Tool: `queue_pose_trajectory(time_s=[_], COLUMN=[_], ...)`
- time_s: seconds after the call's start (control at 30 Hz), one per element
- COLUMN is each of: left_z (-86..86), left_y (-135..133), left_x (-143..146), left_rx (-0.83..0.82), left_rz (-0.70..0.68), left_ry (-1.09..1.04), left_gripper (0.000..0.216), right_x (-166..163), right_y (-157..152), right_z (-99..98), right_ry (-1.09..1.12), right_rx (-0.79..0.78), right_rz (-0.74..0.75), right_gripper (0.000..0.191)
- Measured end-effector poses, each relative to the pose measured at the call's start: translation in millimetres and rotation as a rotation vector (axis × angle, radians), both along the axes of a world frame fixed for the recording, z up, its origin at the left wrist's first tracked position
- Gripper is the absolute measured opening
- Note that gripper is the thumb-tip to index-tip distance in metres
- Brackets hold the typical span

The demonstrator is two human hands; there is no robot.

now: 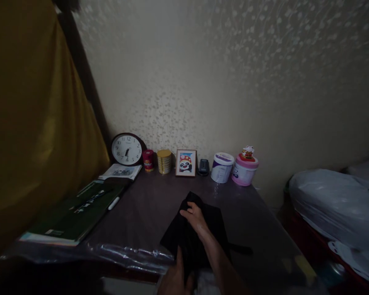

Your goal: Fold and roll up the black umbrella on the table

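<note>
A black cloth item point(213, 223) with a strap point(241, 248) sticking out to the right lies near the front edge of the table; its exact kind does not show in the dim light. My right hand point(195, 217) reaches over it, its fingers bent and gripping the fabric near the upper end. At the bottom, my left hand point(175, 276) is at the lower left edge of the cloth, index finger pointing up along it and thumb to the right. The cloth appears to be between that thumb and finger, though the lower part of the hand is cut off.
Along the wall stand a clock point(127, 150), a red can point(148, 160), a gold tin point(164, 162), a panda picture point(185, 163), a dark small object point(203, 167), a white tub point(222, 168) and a pink tub point(244, 171). A green book point(76, 211) and white pen point(113, 203) lie left.
</note>
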State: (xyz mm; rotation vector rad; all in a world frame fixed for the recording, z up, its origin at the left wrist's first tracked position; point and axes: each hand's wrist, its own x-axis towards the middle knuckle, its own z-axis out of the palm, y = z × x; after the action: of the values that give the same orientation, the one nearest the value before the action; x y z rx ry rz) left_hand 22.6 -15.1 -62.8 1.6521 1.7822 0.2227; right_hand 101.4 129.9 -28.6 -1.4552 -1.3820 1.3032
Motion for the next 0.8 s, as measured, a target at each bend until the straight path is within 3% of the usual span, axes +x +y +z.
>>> queue_pose_trajectory(time_s=[0.17,0.3,0.57,0.7,0.8], left_z=[-8.2,-1.5,30.2,30.9,25.4], left_y=[-5,-8,1,5,7], left_x=[-3,-5,-2,0,0], left_rx=[0.066,0.09,0.052,0.011,0.0], left_rz=[0.084,0.097,-0.137,-0.148,-0.145], left_ry=[-0.146,-0.249,0.064,0.122,0.134], left_gripper=[0.08,0.084,0.082,0.081,0.077], right_x=[-1,-4,-11,-11,2], right_y=[3,5,8,-2,-22], right_z=[-6.2,-8.2,-10.4,-1.5,10.1], right_ry=[-0.011,-0.022,-0.059,-0.026,0.001], right_rx=[-0.006,0.008,0.066,0.191,0.375], right_rz=[0.023,0.039,0.061,0.189,0.319], right_gripper=[0.06,0.057,0.054,0.04,0.028])
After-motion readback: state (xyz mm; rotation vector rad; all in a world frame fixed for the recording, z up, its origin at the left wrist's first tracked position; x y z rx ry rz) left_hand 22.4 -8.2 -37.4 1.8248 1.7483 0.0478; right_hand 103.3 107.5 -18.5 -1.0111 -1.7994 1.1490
